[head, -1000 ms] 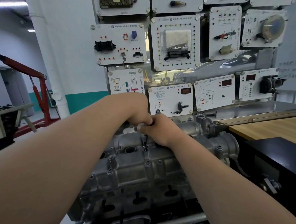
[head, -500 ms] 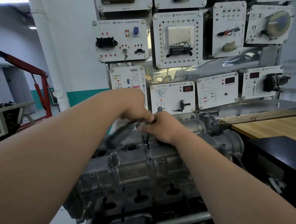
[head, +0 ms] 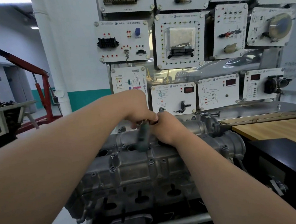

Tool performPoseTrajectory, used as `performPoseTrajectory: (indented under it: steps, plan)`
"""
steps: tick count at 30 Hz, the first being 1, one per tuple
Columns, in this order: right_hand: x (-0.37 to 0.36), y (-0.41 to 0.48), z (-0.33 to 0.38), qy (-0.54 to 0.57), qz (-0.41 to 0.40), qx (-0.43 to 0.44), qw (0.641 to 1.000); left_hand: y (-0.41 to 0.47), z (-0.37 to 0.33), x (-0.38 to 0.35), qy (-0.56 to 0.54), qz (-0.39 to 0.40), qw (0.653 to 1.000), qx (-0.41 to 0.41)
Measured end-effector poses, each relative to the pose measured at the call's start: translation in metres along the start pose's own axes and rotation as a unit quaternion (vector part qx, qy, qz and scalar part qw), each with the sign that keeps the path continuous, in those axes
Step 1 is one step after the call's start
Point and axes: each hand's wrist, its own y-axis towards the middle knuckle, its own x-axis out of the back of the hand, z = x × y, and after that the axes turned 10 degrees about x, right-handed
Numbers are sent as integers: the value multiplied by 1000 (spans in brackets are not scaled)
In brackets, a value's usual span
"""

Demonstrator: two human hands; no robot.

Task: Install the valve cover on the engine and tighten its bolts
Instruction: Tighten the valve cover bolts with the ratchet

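Note:
A grey cast valve cover (head: 144,166) lies on top of the engine (head: 132,200) in front of me, with several bolts (head: 151,162) along its ridges. Both my hands meet over its far middle. My left hand (head: 138,112) grips the top of a ratchet wrench whose green handle (head: 143,138) hangs blurred, pointing toward me. My right hand (head: 167,128) is closed around the wrench's head end, covering the socket and the bolt beneath it.
A wall of white training panels (head: 179,39) with sensors and sockets stands right behind the engine. A wooden bench top (head: 276,131) and a black box (head: 287,158) are at the right. A red engine hoist (head: 42,87) stands at the left.
The green wrench handle has swung from the left side round toward me, now pointing down over the cover. Both hands stay on the same bolt.

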Motion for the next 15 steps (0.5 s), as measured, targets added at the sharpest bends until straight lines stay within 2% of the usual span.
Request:
performPoseTrajectory:
  steps: [3,7,12,15]
  plan:
    - [-1,-3,1,48,14,0,999,-4,5,8,50,5,998,-37]
    - [0,-4,4,53,41,19,998,-5,20,8,59,25,996,-66]
    - [-3,-1,4,-16,23,24,999,0,23,1,-7,-5,1000,-20]
    - [-2,0,1,-6,4,15,1000,1,13,2,-6,-12,999,-30]
